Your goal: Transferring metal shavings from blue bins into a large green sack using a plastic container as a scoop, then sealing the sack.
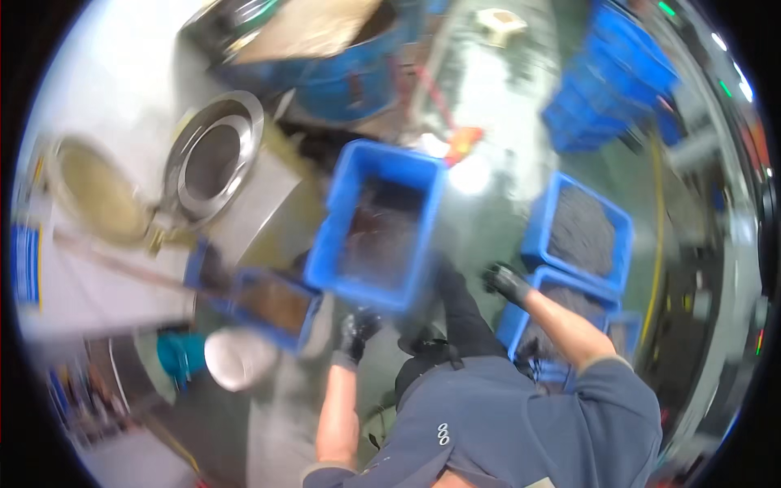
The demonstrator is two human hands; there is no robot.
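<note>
My left hand (358,332), in a black glove, is just below the near rim of a large blue crate (328,236). Motion blur hides whether its fingers touch the rim or how they are bent. Dark material lies in the bottom of that crate. On the other side, my right hand (506,283), also gloved in black, is held out with loosely bent fingers somewhat apart and nothing visible in them. It is nearest to two blue crates (530,244) filled with grey, powdery or granular material.
A machine with a round metal opening (175,191) and its hinged lid (98,191) swung aside stands at left. Below are a smaller blue bin (297,329), a white bucket (240,359) and a teal bucket (181,356). Stacked blue crates (606,85) and a pale stool (500,24) stand farther off.
</note>
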